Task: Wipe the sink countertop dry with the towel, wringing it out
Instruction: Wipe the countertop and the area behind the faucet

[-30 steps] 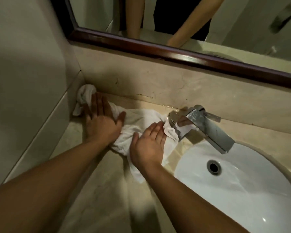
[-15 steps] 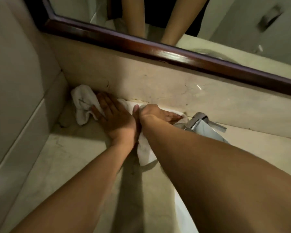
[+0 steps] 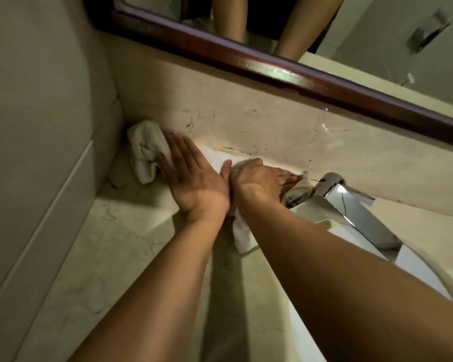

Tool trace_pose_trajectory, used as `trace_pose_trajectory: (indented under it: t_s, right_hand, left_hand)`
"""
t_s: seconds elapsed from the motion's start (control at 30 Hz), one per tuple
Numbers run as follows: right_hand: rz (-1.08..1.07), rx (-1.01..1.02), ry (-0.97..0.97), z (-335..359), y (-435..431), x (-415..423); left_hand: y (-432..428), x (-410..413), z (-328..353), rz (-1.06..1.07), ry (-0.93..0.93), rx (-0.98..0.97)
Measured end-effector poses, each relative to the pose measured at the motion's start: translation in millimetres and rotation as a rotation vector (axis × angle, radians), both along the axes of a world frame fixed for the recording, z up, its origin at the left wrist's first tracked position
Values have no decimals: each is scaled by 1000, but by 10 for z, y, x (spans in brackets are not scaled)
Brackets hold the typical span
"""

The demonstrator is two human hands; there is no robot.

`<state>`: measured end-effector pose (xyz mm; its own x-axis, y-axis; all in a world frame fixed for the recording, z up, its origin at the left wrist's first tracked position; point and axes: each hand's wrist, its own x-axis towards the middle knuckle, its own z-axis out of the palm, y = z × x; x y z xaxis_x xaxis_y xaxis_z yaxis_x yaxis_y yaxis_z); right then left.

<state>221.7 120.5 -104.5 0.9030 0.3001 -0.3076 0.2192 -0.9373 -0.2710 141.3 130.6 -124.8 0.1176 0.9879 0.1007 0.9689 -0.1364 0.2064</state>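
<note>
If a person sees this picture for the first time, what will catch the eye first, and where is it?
First come the two bare hands in the middle: the left hand lies flat on the white towel, and the right hand presses the towel along the back wall. To their right shines the chrome faucet, above the white sink. A dark wooden mirror frame runs across the top.

White towel point(image 3: 144, 152), beige veined marble countertop point(image 3: 131, 244), chrome faucet point(image 3: 351, 205), dk brown mirror frame point(image 3: 246, 58).
</note>
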Motion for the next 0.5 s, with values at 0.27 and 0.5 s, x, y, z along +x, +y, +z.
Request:
trace_pose_trajectory:
  t_s: [0.27,0.5]
  right_hand:
    - [153,159,63,14,-137,-682]
    - [-96,191,149,78,-98,-239]
  left_hand:
    - [80,-568,-117,-32,-18,112]
    - [-17,-215,6,83,83,2]
